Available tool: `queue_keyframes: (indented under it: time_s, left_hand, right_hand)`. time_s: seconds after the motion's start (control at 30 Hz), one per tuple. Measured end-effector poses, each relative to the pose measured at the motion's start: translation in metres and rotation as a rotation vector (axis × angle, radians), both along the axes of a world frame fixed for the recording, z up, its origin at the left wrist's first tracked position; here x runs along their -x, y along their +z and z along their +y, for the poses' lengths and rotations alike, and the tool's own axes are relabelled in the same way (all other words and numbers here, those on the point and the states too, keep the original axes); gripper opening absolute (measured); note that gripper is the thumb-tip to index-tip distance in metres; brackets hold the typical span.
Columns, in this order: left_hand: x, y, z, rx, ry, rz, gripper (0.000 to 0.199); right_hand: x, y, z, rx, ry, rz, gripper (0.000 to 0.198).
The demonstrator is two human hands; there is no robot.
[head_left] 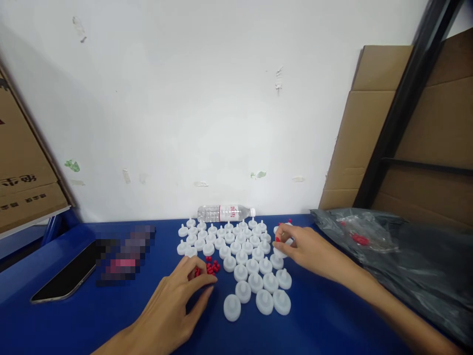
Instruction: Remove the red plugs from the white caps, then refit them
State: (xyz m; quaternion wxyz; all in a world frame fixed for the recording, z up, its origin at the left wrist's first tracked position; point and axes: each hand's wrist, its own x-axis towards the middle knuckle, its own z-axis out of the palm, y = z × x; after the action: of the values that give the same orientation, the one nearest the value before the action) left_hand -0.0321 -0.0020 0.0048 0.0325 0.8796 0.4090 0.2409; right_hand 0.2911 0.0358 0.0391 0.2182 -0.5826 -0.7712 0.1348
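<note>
My left hand (pixel 179 298) rests low over the blue table beside a small heap of red plastic pieces (pixel 213 267). Its fingers curl, with a gap between thumb and forefinger and nothing visibly held there. More red pieces show just beyond its knuckles. My right hand (pixel 301 246) pinches a tiny red piece (pixel 277 239) at the right edge of the group, above a white round cap (pixel 281 250) partly hidden by the fingers. Several white caps with upright spouts (pixel 241 257) stand close together between my hands.
A clear bottle (pixel 225 213) lies along the wall behind the caps. A phone (pixel 70 273) and a blurred-out item (pixel 127 256) lie at left. On the right is a dark plastic bag (pixel 414 261), with a clear bag of red pieces (pixel 364 236) on it. Cardboard (pixel 364 123) leans behind.
</note>
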Motion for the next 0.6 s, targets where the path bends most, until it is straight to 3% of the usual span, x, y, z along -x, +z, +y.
queue_keyframes:
  time_s: [0.13, 0.33, 0.6]
  left_hand:
    - [0.004, -0.011, 0.004, 0.013, 0.026, 0.077, 0.036]
    - [0.005, -0.028, 0.011, -0.042, 0.079, 0.112, 0.044]
    - [0.0, -0.023, 0.011, -0.012, 0.09, 0.222, 0.045]
  right_hand:
    - [-0.01, 0.009, 0.001, -0.086, -0.192, -0.206, 0.013]
    - [-0.021, 0.011, 0.005, 0.017, -0.301, -0.288, 0.013]
    - [-0.021, 0.001, 0.006, 0.099, -0.257, -0.358, 0.014]
